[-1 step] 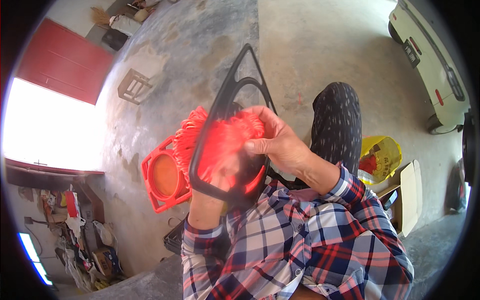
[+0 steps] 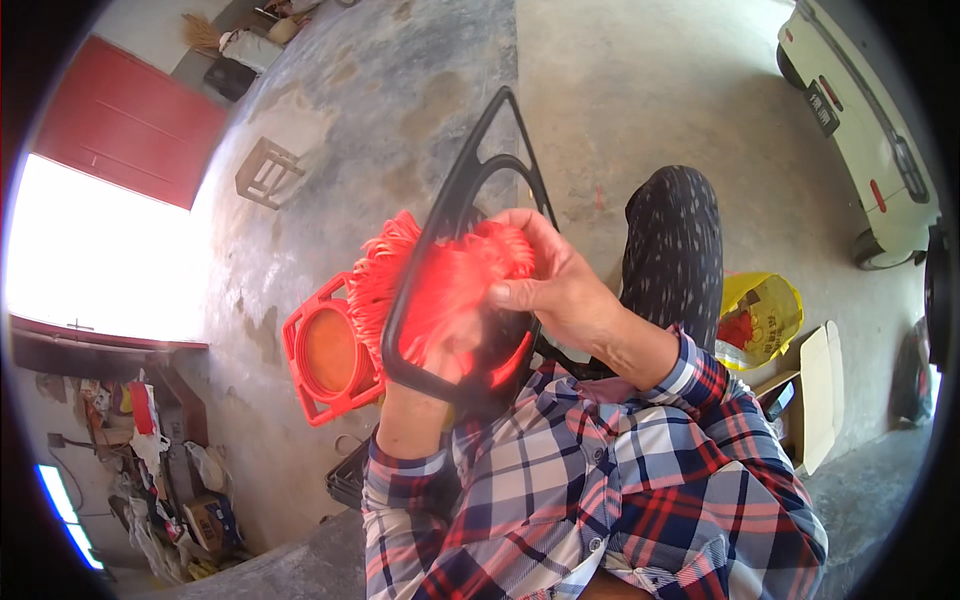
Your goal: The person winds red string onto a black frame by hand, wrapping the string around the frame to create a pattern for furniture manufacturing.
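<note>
A thick bundle of bright red cord point(image 2: 450, 285), with loops fanned out at its left side, is in front of me. My right hand point(image 2: 550, 275) pinches the bundle's right end between thumb and fingers. Beneath the cord, my left hand point(image 2: 458, 345) is against the bundle's lower part; most of its fingers are hidden by cord and blur. Around the cord and hands stands a black frame point(image 2: 398, 330), roughly triangular, with a curved inner bar near its top. A curved red piece point(image 2: 513, 362) shows at the lower right of the frame.
On the floor to the left lies a red plastic reel-like frame point(image 2: 300, 365) with an orange round centre. Right of my knee are a yellow bag point(image 2: 775, 340) with red stuff inside and an open cardboard box point(image 2: 822, 390). A wooden stool point(image 2: 268, 172) and a white vehicle point(image 2: 860, 120) stand farther off.
The black frame has shifted slightly to the right at its top. The red cord's loops spread a little differently; both hands stay nearly in place.
</note>
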The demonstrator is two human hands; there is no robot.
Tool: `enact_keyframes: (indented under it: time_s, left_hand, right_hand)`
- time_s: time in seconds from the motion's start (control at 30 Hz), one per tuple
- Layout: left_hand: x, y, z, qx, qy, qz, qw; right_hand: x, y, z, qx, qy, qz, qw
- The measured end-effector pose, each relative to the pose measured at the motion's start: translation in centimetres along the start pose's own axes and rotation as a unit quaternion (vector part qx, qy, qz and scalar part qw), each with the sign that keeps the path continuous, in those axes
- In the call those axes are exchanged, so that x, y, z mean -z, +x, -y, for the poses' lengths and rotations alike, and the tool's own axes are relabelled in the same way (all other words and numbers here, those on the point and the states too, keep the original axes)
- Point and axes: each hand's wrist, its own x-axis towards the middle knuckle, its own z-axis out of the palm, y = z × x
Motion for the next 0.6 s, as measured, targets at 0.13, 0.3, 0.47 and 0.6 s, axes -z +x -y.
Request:
enact_keyframes:
  time_s: [0.13,0.3,0.47,0.6]
  left_hand:
    - [0.4,0.9,-0.5,0.011,0.014,-0.029,0.999]
    - [3.6,0.7,-1.6,0.006,0.052,0.058,0.997]
    - [4.7,-0.2,-2.5,-0.026,0.023,-0.021,0.999]
    - [5.1,-0.6,-2.9,-0.036,0.045,-0.018,0.998]
  right_hand:
    - [-1.0,-0.2,2.1,0.162,-0.042,-0.008,0.986]
    - [2.1,-0.1,7.5,0.256,0.003,-0.183,0.949]
    - [6.6,-0.5,6.1,0.285,-0.333,-0.177,0.881]
    - [7.6,-1.0,1.9,0.025,-0.599,-0.136,0.789]
